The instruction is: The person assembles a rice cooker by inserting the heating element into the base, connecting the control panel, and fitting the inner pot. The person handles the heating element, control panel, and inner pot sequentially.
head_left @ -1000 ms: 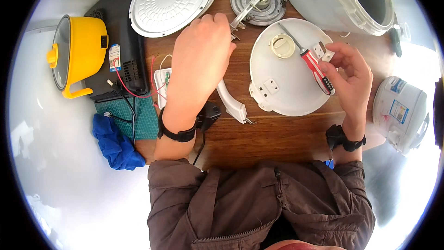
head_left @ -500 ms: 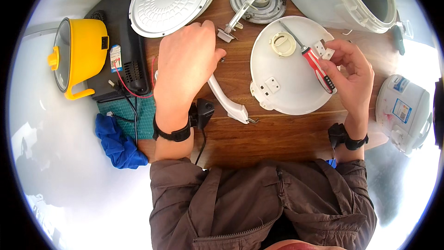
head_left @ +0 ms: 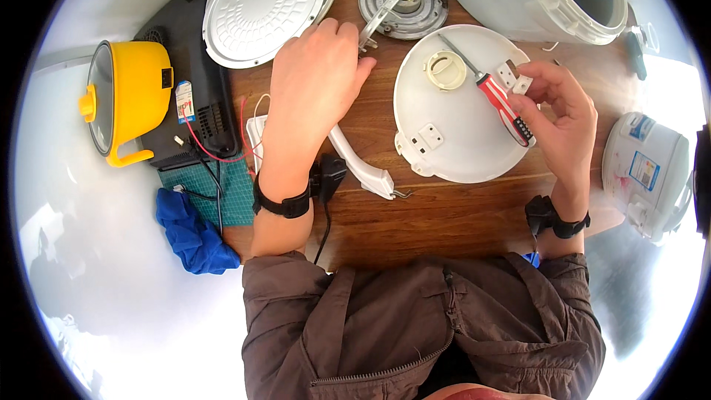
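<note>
My right hand (head_left: 561, 100) pinches a small white plastic piece (head_left: 521, 86) with holes, over the right side of a round white plastic cover (head_left: 466, 152). A red-and-black-handled screwdriver (head_left: 498, 104) lies across that cover, its handle just below my right fingers. A cream plastic ring (head_left: 445, 70) rests there too. My left hand (head_left: 317, 78) is back-up beside the metal arm (head_left: 379, 18) of a grey heating plate (head_left: 426, 15); its curled fingertips are hidden. Under my left wrist's right side lies a curved white handle (head_left: 363, 163) with a metal hook at its end.
A perforated round metal lid (head_left: 264, 7) lies at the far left, a large white pot body (head_left: 533, 0) at the far right. Left are a yellow pot (head_left: 141, 96), a black appliance (head_left: 196, 74), a green mat (head_left: 237, 192) and a blue cloth (head_left: 192, 233). A white rice cooker (head_left: 644, 174) stands right.
My left hand has shifted right and slightly away from me, towards the metal arm, now covering its lower end. My right hand keeps its grip on the white piece.
</note>
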The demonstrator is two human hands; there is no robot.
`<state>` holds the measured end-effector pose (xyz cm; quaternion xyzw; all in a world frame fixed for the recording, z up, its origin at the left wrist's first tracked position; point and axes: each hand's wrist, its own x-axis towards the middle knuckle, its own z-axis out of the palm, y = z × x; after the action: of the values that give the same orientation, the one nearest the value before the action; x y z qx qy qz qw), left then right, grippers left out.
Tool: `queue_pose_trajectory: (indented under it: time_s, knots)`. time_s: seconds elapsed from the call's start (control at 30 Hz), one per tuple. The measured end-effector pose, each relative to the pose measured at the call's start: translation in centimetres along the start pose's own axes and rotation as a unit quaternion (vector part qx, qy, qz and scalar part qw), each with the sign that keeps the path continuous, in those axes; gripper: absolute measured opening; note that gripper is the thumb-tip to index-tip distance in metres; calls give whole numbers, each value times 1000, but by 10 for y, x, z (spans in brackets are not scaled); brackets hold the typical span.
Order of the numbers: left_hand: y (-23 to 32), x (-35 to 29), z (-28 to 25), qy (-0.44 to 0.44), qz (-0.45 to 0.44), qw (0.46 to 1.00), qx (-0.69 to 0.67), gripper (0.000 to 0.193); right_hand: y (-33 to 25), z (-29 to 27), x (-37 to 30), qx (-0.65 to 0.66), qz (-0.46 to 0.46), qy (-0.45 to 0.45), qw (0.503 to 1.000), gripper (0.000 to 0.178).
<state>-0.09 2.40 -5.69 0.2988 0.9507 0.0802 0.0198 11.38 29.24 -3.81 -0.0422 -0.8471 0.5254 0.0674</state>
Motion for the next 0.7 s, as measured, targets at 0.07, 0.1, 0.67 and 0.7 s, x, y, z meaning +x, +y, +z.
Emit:
queue_pose_trajectory:
  time_s: [0.07, 0.1, 0.67, 0.7]
  knots:
    - [0, 0, -1, -4, -15, 1000, 4, 28, 1, 0, 0, -4, -1, 2, 1000, 29]
    - [1, 0, -4, -3, -26, 1000, 3, 27, 1, 0, 0, -5, -1, 2, 1000, 29]
    - [6, -1, -19, 9, -83, 995, -56, 28, 3, -1, -2, 0, 2, 5, 1000, 29]
    - [5, -1, -18, 18, -77, 995, -54, 28, 3, -2, -2, -1, 1, 5, 1000, 29]
